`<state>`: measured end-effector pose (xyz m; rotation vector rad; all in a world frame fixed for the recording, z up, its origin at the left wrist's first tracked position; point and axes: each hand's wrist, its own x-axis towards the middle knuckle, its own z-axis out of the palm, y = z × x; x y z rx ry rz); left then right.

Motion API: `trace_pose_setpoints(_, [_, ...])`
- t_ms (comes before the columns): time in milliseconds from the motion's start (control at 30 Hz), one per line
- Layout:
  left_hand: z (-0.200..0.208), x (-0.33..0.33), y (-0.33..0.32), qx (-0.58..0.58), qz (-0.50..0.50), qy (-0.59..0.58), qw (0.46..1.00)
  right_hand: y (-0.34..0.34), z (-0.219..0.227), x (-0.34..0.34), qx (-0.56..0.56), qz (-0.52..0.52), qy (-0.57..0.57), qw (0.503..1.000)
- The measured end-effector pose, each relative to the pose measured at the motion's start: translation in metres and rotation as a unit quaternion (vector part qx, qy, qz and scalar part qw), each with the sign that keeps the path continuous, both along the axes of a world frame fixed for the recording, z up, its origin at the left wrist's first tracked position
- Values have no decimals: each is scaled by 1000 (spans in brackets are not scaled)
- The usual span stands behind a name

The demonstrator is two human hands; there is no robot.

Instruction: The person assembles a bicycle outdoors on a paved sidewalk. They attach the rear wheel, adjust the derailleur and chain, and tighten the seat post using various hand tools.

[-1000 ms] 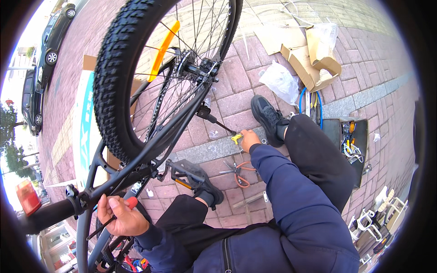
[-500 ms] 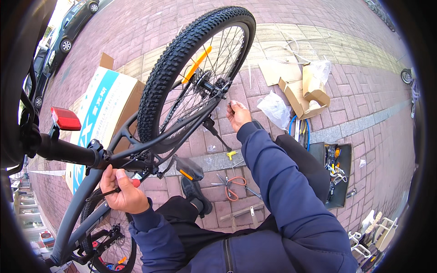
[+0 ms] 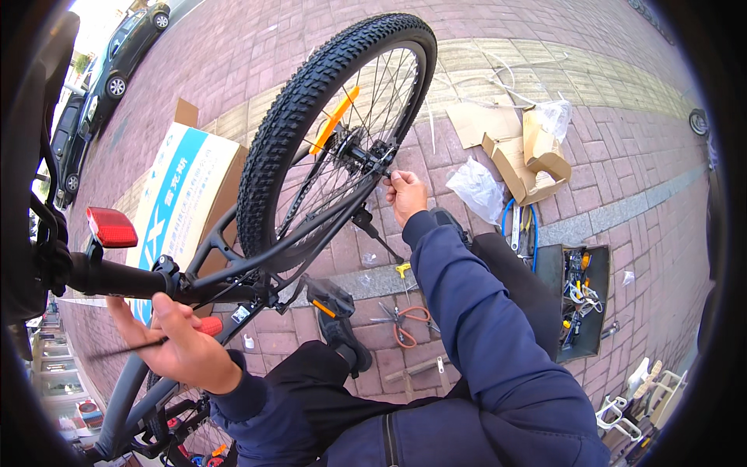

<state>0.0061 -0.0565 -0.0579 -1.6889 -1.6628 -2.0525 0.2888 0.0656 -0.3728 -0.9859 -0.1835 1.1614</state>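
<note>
A grey bicycle frame [image 3: 233,257] stands at the left, its knobby rear wheel [image 3: 272,148] toward the top. Below the seat post [image 3: 117,274], my left hand [image 3: 175,342] holds a screwdriver [image 3: 208,325]. Its red handle lies in the palm, and the dark shaft points left, blurred. My right hand [image 3: 406,196] is pinched at the rear axle end, by the dropout [image 3: 381,156]; whatever sits between those fingertips is too small to make out. An orange reflector [image 3: 334,121] is fixed among the spokes, and a red reflector [image 3: 113,226] sits on the seat post.
Behind the frame stands a big carton [image 3: 187,187]. To the right lie a torn cardboard box [image 3: 529,159], a plastic bag [image 3: 476,189] and an open toolbox [image 3: 583,303]. Near my feet are red-handled cutters [image 3: 401,323], a yellow-handled tool [image 3: 402,270] and the bicycle's kickstand [image 3: 377,233].
My left hand has shifted left and down, its fingers loosening as the screwdriver swings. My right hand has moved slightly closer to the axle end.
</note>
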Motion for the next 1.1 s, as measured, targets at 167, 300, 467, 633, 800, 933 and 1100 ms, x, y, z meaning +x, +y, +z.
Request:
trace_pose_setpoints(167, [21, -14, 9, -122, -22, 12, 992, 2, 11, -16, -40, -66, -49, 996])
trace_pose_setpoints(300, [17, -25, 8, -120, -53, -9, 991, 6, 18, -25, -63, -90, -49, 993])
trace_pose_setpoints(467, [18, -29, 8, -123, -66, -5, 990, 9, 15, -30, -27, -113, 86, 990])
trace_pose_setpoints(633, [16, -31, 8, -117, -73, -8, 990, 8, 6, -32, 12, -120, 124, 985])
trace_pose_setpoints(800, [15, -31, 8, -117, -66, 4, 991, 3, 7, -25, 32, -75, 163, 983])
trace_pose_setpoints(933, [16, -29, 8, -110, -62, 9, 992, 3, 15, -4, -31, 15, -7, 999])
trace_pose_setpoints(1100, [12, -30, 9, -89, -64, -1, 994, 8, 20, 11, -82, 62, -181, 978])
